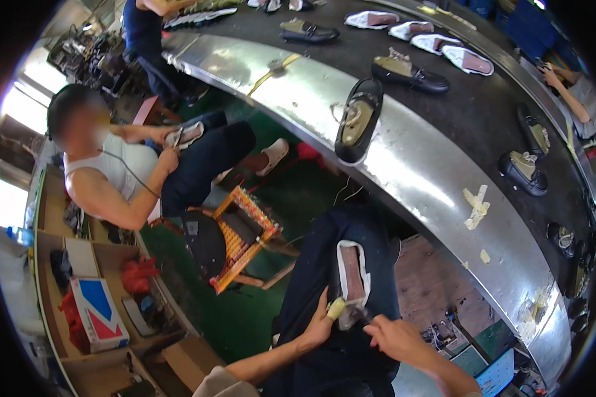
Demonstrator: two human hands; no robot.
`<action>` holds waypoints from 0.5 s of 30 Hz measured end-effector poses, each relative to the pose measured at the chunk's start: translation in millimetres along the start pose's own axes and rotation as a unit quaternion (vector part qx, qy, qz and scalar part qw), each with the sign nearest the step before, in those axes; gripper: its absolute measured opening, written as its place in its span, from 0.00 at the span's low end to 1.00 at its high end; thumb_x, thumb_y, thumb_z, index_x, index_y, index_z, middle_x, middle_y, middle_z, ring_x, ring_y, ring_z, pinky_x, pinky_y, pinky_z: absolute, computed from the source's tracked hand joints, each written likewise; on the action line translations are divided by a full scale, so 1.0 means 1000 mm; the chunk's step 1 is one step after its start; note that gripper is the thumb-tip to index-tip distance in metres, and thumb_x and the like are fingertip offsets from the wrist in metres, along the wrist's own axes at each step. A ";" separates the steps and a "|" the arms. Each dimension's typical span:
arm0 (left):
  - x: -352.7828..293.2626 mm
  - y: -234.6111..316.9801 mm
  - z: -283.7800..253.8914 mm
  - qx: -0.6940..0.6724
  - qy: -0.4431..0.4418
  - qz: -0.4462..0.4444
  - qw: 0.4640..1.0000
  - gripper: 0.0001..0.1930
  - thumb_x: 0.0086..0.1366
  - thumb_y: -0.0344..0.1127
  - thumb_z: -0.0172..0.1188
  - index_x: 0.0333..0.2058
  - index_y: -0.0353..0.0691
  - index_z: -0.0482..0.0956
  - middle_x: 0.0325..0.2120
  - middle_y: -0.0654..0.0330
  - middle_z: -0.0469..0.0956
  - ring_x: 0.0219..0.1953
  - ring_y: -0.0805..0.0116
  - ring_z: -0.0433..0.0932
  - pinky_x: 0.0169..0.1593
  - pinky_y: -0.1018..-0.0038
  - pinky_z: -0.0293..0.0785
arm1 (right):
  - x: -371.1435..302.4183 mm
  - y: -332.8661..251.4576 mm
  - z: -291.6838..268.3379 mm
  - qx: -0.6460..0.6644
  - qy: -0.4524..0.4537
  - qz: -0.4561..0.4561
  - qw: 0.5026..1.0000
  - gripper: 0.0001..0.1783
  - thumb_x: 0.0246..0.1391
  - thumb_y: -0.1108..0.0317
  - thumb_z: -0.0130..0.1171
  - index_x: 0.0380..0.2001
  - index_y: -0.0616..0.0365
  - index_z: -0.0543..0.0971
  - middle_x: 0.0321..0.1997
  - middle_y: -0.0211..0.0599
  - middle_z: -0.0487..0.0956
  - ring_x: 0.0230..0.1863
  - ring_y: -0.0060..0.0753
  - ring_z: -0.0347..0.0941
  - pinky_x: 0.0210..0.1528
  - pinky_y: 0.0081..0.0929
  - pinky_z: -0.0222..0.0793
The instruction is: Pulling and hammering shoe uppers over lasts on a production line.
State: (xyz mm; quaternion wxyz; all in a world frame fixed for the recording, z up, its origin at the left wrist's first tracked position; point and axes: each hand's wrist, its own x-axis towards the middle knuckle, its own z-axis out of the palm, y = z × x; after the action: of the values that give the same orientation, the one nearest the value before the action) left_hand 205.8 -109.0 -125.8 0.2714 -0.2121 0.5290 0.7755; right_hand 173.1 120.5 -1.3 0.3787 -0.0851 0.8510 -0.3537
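Note:
An unsoled shoe (355, 271) lies bottom-up on my dark-trousered lap, its brown base ringed by a white edge. My left hand (321, 325) grips its near end from the left, a pale yellow cover on one finger. Close by on the right, my right hand (396, 339) is closed around a small dark tool (363, 315) whose tip reaches the shoe's near end. The tool's kind is too blurred to make out. Something pale and crumpled-looking shows just below that end, between my hands.
A metal-edged bench (404, 159) curves along my right, carrying black loafers (361, 122) and several white-edged shoes (467, 59). On my left, a seated person (112, 165) handles a shoe. Between us stands a woven chair (238, 241); shelves (112, 264) hold boxes. Other people stand farther off.

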 end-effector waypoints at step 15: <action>0.026 0.096 0.022 0.320 -0.012 0.209 0.924 0.33 0.75 0.32 0.54 0.75 0.44 0.55 0.76 0.49 0.49 0.78 0.54 0.48 0.75 0.64 0.53 | 0.033 -0.013 -0.006 -0.187 0.181 -0.052 0.964 0.17 0.66 0.55 0.59 0.31 0.58 0.72 0.22 0.40 0.80 0.28 0.43 0.81 0.34 0.39 0.76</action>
State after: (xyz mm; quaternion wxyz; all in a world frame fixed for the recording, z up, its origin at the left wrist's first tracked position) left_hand 123.2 -111.2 -65.9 0.1634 0.0105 0.7778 0.6069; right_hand 144.5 100.7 -9.2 0.1769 -0.1335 0.9508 -0.2165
